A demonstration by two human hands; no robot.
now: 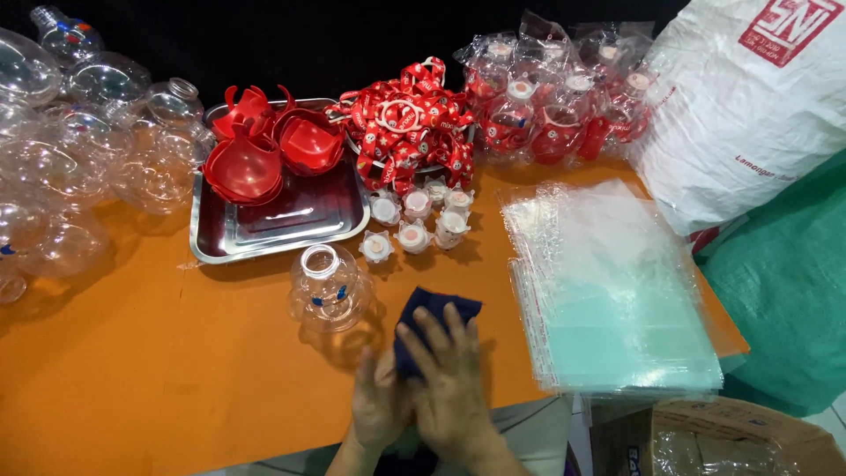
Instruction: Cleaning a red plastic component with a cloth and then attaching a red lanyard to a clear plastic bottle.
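Observation:
Both my hands rest on a dark blue cloth point(436, 308) at the near edge of the orange table point(159, 370). My right hand point(451, 379) lies flat on top of the cloth with fingers spread. My left hand point(377, 401) presses against its left side, partly under the right one. A clear round plastic bottle point(328, 287) with blue eye marks stands upright just left of the cloth, touched by neither hand.
A steel tray point(308, 220) holds red plastic cups point(256, 154). Behind lie red printed straps point(407, 123), several white caps point(414, 220), bagged bottles point(555, 106) and loose clear bottles point(70, 150). A stack of clear bags point(608, 291), a white sack point(749, 106), a cardboard box point(731, 441).

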